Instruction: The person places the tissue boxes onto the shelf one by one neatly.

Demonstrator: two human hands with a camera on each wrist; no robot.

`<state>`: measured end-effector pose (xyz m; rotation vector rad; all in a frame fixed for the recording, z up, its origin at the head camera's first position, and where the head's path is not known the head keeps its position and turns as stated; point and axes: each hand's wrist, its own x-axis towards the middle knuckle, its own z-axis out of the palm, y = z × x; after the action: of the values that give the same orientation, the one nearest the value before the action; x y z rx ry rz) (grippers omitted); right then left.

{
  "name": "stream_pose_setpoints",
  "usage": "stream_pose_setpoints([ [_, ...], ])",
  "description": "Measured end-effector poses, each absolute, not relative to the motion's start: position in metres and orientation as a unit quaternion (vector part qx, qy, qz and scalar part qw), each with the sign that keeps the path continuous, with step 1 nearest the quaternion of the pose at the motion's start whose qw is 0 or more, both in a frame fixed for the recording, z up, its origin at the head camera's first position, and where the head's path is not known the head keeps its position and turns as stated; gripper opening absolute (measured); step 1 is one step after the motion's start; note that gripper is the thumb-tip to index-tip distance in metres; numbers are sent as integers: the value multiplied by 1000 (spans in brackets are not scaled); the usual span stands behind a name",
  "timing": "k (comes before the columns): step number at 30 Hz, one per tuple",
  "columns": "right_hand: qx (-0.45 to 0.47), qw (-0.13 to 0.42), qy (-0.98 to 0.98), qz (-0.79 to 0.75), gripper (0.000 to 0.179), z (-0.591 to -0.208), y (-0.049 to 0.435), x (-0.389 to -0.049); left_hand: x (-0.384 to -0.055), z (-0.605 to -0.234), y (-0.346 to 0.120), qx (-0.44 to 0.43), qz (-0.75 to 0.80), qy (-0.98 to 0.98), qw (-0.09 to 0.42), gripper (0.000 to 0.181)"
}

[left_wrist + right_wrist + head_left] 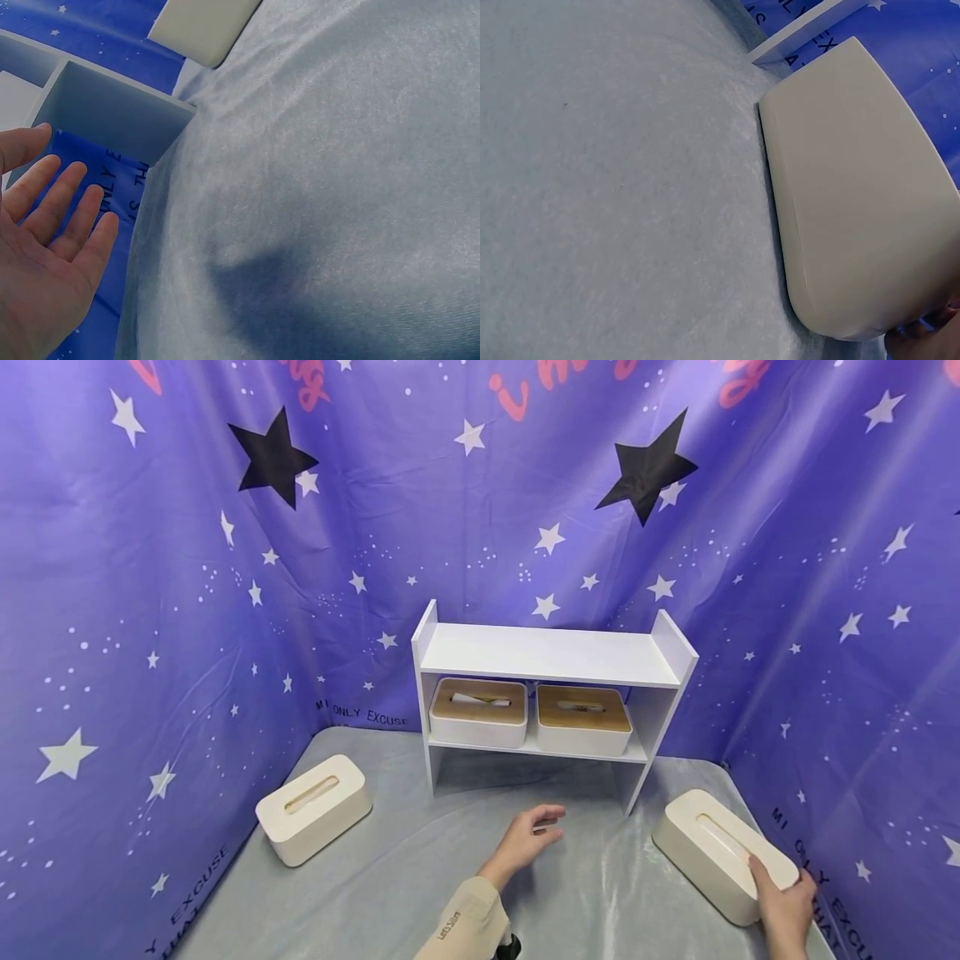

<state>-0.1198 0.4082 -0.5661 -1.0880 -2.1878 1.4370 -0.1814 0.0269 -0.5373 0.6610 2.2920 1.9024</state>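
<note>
a right hand [787,897] grips the near end of a cream slotted box [716,853], thumb on top, at four o'clock from a white shelf [551,652]. slot up, the box's long axis runs ten to four. the left hand [525,837], fingers loosely extended, holds nothing. this looks like the grasping step; lifting would call for a firmer, steadier hold.

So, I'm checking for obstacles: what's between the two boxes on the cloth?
The left hand, over the cloth, in the head view; the shelf stands farther back.
</note>
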Motion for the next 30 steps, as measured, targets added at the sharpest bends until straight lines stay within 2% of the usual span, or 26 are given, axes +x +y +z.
stream_pose_setpoints([
  [4, -379, 151, -766, 497, 91, -564, 409, -120, -184, -542, 26, 216, 623, 750, 49, 35],
  [16, -421, 82, -733, 528, 104, -560, 414, -123, -188, -554, 24, 219, 623, 749, 57, 35],
  [21, -406, 60, -709, 573, 99, -556, 416, -119, -187, -555, 23, 215, 619, 752, 63, 35],
  [23, -405, 61, -704, 580, 95, -557, 418, -119, -186, -556, 23, 217, 618, 753, 63, 35],
  [30, -426, 75, -711, 555, 98, -568, 423, -126, -185, -557, 23, 212, 618, 754, 69, 36],
])
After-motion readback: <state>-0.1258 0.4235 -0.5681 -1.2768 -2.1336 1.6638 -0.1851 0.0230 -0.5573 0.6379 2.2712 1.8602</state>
